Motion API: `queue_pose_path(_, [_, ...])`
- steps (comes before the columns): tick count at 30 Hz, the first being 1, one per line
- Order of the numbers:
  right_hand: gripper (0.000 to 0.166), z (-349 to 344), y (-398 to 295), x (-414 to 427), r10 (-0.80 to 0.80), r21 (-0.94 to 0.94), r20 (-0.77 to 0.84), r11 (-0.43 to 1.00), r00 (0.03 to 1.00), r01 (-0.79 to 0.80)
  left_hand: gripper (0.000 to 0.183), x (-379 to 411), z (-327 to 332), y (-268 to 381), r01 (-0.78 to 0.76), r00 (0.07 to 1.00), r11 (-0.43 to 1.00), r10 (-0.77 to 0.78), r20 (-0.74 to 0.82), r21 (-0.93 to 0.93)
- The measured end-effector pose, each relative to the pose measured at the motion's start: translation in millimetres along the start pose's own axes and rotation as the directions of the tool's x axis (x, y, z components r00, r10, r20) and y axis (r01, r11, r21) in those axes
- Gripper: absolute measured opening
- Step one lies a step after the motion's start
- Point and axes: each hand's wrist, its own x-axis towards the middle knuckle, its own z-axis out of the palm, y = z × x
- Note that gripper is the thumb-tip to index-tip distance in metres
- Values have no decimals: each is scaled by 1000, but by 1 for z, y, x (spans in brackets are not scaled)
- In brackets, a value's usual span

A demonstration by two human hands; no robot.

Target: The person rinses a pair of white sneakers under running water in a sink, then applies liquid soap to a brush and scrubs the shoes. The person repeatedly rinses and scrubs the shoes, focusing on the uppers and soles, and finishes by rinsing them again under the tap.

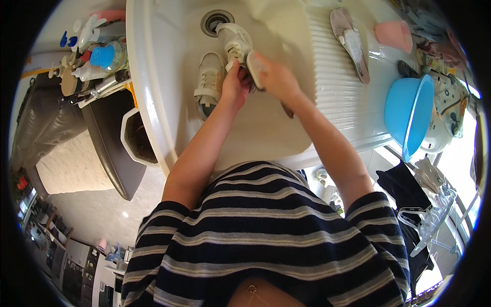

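My left hand (236, 84) grips a white lace-up sneaker (234, 40) near its opening, with the toe pointing away from me towards the drain. In my right hand (280, 78) is a pale oval scrub brush (254, 70), held against or very close to the sneaker's right side; the hand is slightly blurred. A second white sneaker (209, 78) with laces and a strap lies in the white sink basin (264, 132), left of the held one. Partly hidden by my right forearm is a small dark object (287, 110) that I cannot identify.
Pinkish insoles (350, 44) lie on the ribbed washboard (337, 84) at the right. Beyond are a pink cup (394, 35) and a blue plastic basin (406, 111). Several bottles (101, 57) crowd the left side, above an octagonal bin (139, 138). A metal drain (217, 23) sits at the far end.
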Motion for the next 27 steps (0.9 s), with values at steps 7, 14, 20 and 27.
queue_pose_path(7, [55, 24, -32, 55, 113, 39, -17, 993, 993, -112, 36, 21, -26, -14, -97, 994, 994, 100, -54, 52])
queue_pose_path(14, [51, -12, 14, 25, -102, -54, -116, 994, 988, 96, 45, 9, 0, 6, -36, 998, 999, 38, 46, -32])
queue_pose_path(20, [53, 8, -12, 50, 94, 38, -110, 995, 989, -90, 44, 21, -5, -18, -90, 996, 992, 89, -8, -86])
queue_pose_path(27, [49, 5, -38, -8, 63, -10, 86, 998, 994, -62, 39, 21, -9, -7, -152, 987, 985, 146, -72, -81])
